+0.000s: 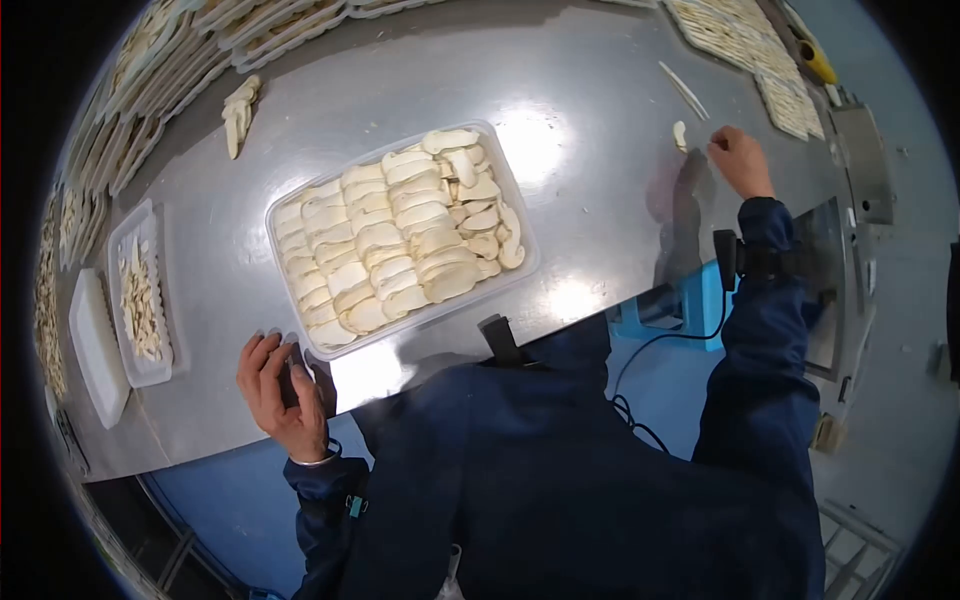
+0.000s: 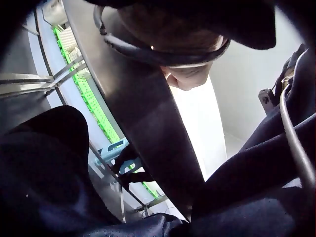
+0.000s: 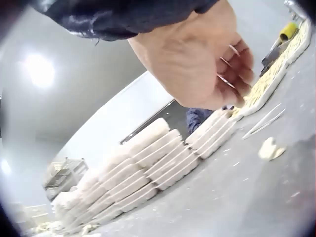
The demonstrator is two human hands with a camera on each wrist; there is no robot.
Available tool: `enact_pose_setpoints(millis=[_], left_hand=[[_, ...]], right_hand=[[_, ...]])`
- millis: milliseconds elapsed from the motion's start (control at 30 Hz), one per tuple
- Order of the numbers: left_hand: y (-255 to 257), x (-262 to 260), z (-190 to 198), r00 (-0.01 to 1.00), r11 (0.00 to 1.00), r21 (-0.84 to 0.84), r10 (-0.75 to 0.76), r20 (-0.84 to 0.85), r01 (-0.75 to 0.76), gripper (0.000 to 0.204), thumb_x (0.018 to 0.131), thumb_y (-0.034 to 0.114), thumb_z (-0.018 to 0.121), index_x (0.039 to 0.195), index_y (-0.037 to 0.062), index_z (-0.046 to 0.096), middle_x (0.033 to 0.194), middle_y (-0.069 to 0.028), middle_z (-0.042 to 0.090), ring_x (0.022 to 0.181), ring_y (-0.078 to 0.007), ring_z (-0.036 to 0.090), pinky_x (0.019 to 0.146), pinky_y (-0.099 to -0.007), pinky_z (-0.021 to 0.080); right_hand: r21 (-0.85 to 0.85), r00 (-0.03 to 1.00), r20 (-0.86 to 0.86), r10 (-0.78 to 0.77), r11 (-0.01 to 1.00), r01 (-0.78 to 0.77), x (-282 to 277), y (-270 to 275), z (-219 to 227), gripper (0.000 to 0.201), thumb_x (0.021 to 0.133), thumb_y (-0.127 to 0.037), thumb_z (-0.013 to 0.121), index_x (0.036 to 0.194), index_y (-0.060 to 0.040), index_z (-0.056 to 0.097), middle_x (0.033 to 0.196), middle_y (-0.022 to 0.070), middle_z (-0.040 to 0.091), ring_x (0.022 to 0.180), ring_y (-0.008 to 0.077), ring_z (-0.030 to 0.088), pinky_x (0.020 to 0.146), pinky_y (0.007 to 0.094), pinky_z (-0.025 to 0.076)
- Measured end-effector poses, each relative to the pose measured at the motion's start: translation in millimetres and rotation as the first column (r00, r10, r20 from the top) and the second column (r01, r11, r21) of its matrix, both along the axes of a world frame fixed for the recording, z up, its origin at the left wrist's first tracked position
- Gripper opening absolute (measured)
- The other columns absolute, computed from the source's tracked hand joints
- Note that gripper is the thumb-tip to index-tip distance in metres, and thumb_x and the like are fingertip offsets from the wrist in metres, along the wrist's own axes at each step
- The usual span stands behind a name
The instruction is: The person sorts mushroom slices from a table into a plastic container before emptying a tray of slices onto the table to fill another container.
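Pale mushroom slices lie overlapped in rows inside a clear plastic tray on the metal table. Just off the tray's near left corner is my left hand, fingers loosely bent with nothing in them. In the left wrist view a dark band and sleeve hide most of that hand. My right hand is at the table's right side, its fingers loosely curled; the right wrist view shows no thing held in this hand. Close to its fingertips lie a small mushroom slice and white tweezers.
Stacked trays of slices line the far left. A shallow tray of small pieces stands left, beside a white tray or lid. A few loose slices lie behind the main tray. More filled trays and a yellow-handled tool are back right.
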State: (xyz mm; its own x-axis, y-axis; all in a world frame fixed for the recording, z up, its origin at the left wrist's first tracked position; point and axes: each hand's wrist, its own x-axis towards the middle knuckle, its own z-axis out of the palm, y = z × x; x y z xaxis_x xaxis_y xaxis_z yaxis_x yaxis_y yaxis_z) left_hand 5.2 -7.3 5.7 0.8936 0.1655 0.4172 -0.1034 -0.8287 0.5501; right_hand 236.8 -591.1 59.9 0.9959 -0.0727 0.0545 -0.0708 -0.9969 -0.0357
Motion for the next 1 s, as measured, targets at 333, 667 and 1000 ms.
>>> enact_pose_setpoints(millis=[333, 667, 1000], left_hand=[[0.0, -0.2, 2.4, 1.0, 0.999, 0.043, 0.001, -0.003, -0.001, 0.021, 0.086, 0.004, 0.059, 0.104, -0.0017, 0.068, 0.117, -0.0163, 0.066, 0.121, -0.0378, 0.055, 0.104, -0.0461, 0.042], [0.2, -0.3, 2.8, 1.0, 0.999, 0.051, 0.006, -0.006, -0.006, 0.021, 0.086, 0.001, 0.058, 0.105, -0.0013, 0.069, 0.117, -0.0141, 0.067, 0.12, -0.0345, 0.057, 0.104, -0.0437, 0.043], [0.3, -0.1, 1.5, 1.0, 0.999, 0.035, 0.022, 0.012, -0.023, 0.024, 0.08, 0.001, 0.061, 0.102, -0.0008, 0.069, 0.115, -0.0145, 0.067, 0.12, -0.0372, 0.057, 0.101, -0.0456, 0.046]], right_hand=[[0.107, 0.997, 0.035, -0.074, 0.992, 0.07, 10.2, 34.2, -38.5, 0.036, 0.082, -0.034, 0.066, 0.086, 0.0017, 0.064, 0.085, 0.0241, 0.068, 0.084, 0.0448, 0.066, 0.075, 0.0502, 0.05], [0.21, 0.935, 0.235, 0.266, 0.925, -0.316, -33.7, 135.3, 4.3, 0.022, 0.081, -0.021, 0.067, 0.087, -0.0011, 0.058, 0.079, 0.0167, 0.061, 0.072, 0.0336, 0.061, 0.067, 0.043, 0.048], [0.122, 0.639, 0.171, 0.75, 0.628, -0.769, -60.1, 264.5, 12.4, 0.02, 0.076, -0.009, 0.064, 0.092, 0.0001, 0.055, 0.087, 0.0148, 0.057, 0.085, 0.0326, 0.058, 0.077, 0.0434, 0.044]])
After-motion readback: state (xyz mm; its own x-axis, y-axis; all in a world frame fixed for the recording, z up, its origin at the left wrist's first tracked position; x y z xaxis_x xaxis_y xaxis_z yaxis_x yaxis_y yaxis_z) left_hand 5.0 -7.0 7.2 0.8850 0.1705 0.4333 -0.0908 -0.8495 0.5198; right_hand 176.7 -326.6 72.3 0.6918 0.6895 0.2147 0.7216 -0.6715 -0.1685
